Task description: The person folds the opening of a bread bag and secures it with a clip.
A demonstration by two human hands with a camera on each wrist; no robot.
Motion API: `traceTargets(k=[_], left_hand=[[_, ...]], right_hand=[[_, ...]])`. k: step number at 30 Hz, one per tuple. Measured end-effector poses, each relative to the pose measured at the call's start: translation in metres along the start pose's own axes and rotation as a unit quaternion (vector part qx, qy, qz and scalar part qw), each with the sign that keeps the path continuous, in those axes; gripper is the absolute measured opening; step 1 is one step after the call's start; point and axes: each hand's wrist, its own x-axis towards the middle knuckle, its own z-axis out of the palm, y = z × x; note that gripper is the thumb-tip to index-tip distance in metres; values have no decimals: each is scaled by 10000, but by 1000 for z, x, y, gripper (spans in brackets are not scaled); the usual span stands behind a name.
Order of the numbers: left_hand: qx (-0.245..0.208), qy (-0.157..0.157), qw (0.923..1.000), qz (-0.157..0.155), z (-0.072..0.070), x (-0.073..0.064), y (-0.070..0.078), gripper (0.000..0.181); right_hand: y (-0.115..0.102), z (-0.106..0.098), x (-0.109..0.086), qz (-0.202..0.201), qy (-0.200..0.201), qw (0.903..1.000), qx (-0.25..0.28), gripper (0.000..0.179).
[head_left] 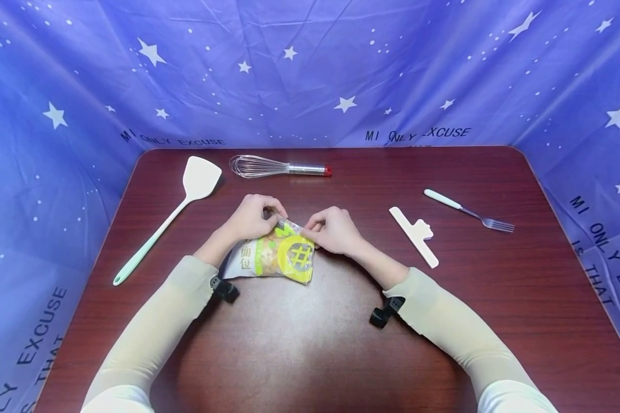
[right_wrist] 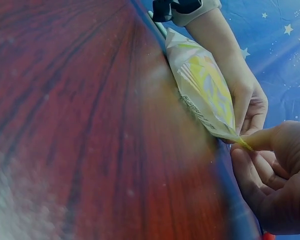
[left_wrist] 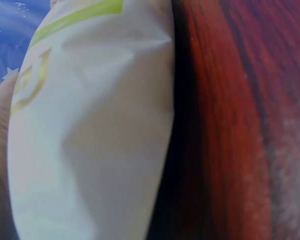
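Starry blue cloth (head_left: 310,74) surrounds the worktop (head_left: 299,338). Just toward ten o'clock from its middle is the printed bag (head_left: 271,258), its edge pinched in the grip of left hand (head_left: 253,217) at twelve, right hand (head_left: 337,230) at two. Uneven pulling could tear it, spilling contents I cannot make out.

- Left hand (head_left: 254,218): arched at the packet's (head_left: 271,261) far edge, thumb and fingertips pinching it.
- Right hand (head_left: 336,230): at the packet's far right corner, thumb against bent fingers, pinching the edge.
- Left forearm (head_left: 152,324): slants in from the packet's near left.
- Right forearm (head_left: 452,321): slants in from its near right.
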Motion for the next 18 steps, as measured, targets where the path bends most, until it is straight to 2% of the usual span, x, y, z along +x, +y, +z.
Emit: traceTargets(k=[8, 18], left_hand=[[141, 22, 9994, 309, 0, 0, -2, 9], [82, -8, 9994, 323, 0, -2, -2, 9]], right_hand=[[-1, 1, 0, -16, 78, 10000, -5, 15], [-3, 0, -3, 97, 23, 9999, -25, 12]])
